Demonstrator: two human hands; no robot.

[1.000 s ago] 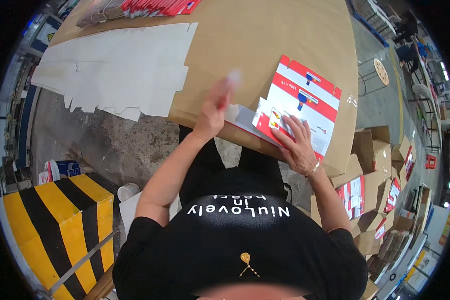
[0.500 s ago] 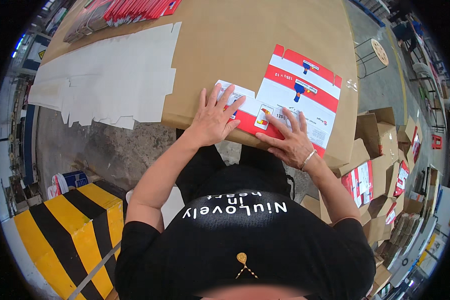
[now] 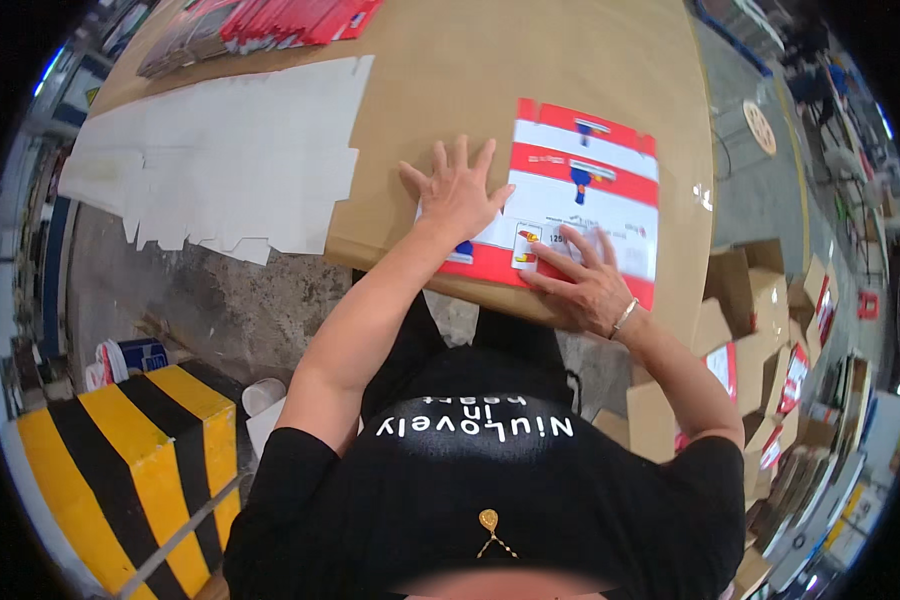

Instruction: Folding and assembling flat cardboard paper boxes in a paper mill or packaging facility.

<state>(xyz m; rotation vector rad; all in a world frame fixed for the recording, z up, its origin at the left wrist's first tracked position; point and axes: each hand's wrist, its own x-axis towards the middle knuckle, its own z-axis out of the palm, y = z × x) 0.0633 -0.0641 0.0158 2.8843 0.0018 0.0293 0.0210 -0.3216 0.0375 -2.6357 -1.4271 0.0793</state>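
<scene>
A red and white printed cardboard carton blank (image 3: 625, 205) lies flat near the front edge of the brown-covered table (image 3: 450, 75). My left hand (image 3: 458, 195) is spread palm down on the blank's left part, hiding much of it, with the fingertips reaching past its far edge over the brown surface. On the lower right part of the blank rests my right hand (image 3: 592, 285), fingers spread and lying flat, a bracelet at the wrist. Both hands press from above and grip nothing. To their left lies a layer of plain white cardboard sheets (image 3: 240, 150).
Bundled red and white folded cartons (image 3: 295, 20) sit at the table's far left. Open brown cardboard boxes (image 3: 750, 290) crowd the floor at right, with a round stool (image 3: 759, 127) beyond. A yellow and black striped block (image 3: 140, 450) stands at lower left.
My left hand has moved away from the table's front edge, farther up over the blank. The blank has shifted slightly left. My right hand stays on it.
</scene>
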